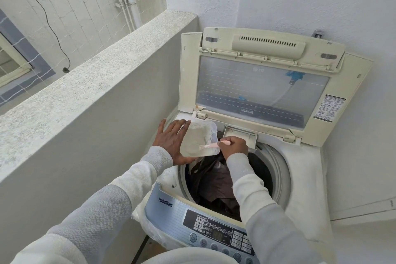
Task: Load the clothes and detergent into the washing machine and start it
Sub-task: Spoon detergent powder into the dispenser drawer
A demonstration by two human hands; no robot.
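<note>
Detergent powder (pixel 200 135), whitish and hard to make out, lies in a clear tub (pixel 211 151) held by the left hand (pixel 171 139) above the washing machine (pixel 304 180) rim. A pink scoop (pixel 211 145) is pinched by the right hand (pixel 234 146). Dark clothes (pixel 216 184) are partly hidden by the sleeve.

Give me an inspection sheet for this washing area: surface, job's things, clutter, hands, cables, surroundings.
Surface: washing machine top, lid raised against the wall; detergent drawer pulled open.
Job's things: dark clothes already in the drum; clear plastic container held over the drum's rim; pink spoon dipped into it.
Clutter: white plastic sheet hanging off the machine's left side.
Hands: left hand holds the container, fingers spread; right hand pinches the spoon.
Cables: black cable hanging on the outer wall beyond the net.
Surroundings: parapet wall to the left, control panel nearest the person.
</note>
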